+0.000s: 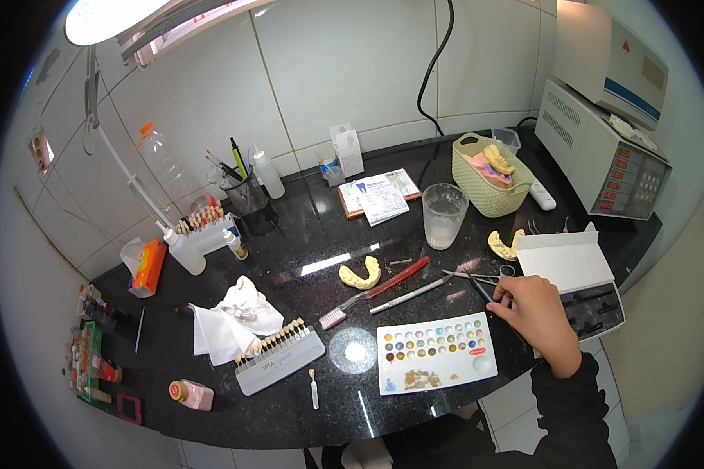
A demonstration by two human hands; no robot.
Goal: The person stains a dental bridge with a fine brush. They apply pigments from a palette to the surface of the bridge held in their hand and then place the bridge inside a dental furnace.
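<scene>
My right hand [537,311] reaches in from the lower right. Its thumb and fingers are closed on a slim dark brush [480,288] that points away to the left; its tip is too small to make out. Under and beside the hand lies an open white case [567,258] with dark pieces in its tray. Just left is a white paint palette [399,350] with several rows of coloured wells and brown smears. Scissor-like forceps [489,276] lie just beyond the fingers. A white-handled stick tool [411,295] and a red toothbrush [391,281] lie farther left. My left hand is out of view.
Two dental casts [360,273] [505,245] rest on the black counter [305,234]. A shade guide [280,361], white cloth [238,316] and pink bottle [192,395] stand left. A glass of water [444,223], basket [489,199] and furnace-like machine [602,141] are at the back right.
</scene>
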